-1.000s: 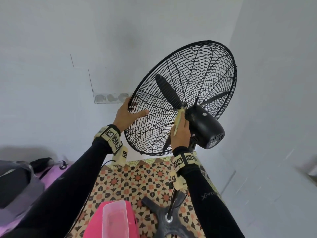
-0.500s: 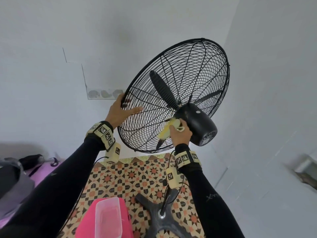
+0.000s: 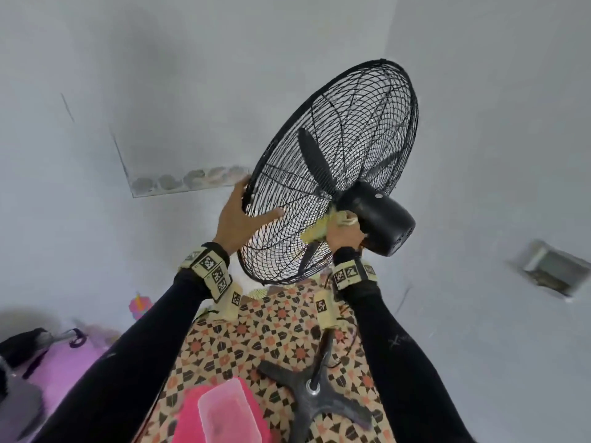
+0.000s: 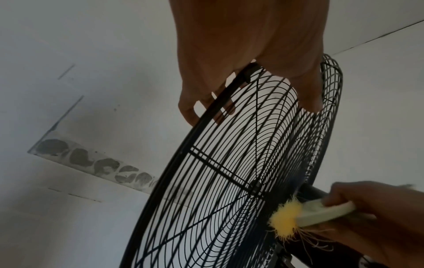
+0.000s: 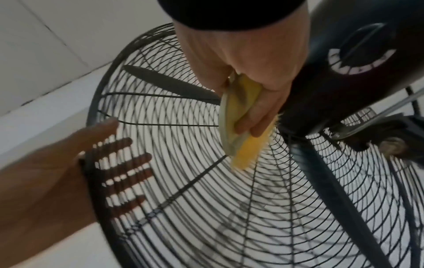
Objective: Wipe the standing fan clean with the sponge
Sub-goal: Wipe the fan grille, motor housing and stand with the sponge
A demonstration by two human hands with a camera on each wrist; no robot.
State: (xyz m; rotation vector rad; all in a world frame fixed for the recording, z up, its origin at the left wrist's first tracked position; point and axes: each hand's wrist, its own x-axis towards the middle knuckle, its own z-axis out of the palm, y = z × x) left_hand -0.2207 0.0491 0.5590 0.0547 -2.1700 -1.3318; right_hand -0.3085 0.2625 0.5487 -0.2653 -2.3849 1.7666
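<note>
A black standing fan (image 3: pixel 335 174) faces the wall, and I see its wire cage from behind, with the motor housing (image 3: pixel 377 215) at the right. My left hand (image 3: pixel 240 215) clasps the cage's left rim, thumb on the rear grille and fingers across the front. In the left wrist view that left hand (image 4: pixel 247 76) wraps the rim of the cage (image 4: pixel 218 181). My right hand (image 3: pixel 343 235) grips a yellow sponge (image 3: pixel 319 228) and presses it on the rear grille beside the motor. The right wrist view shows the sponge (image 5: pixel 243 145) under the fingers (image 5: pixel 259 116), touching the wires.
The fan's pole (image 3: pixel 323 356) drops to a dark cross-shaped base (image 3: pixel 313 398) on a patterned mat (image 3: pixel 249 340). A pink tub with a clear container (image 3: pixel 224 410) sits by my body. Purple items (image 3: pixel 64 356) lie at left. White walls meet in a corner behind the fan.
My right hand has slid the sponge from upright at the hub to lower, beside the motor. The left hand has kept its hold on the rim. My view has tilted upward.
</note>
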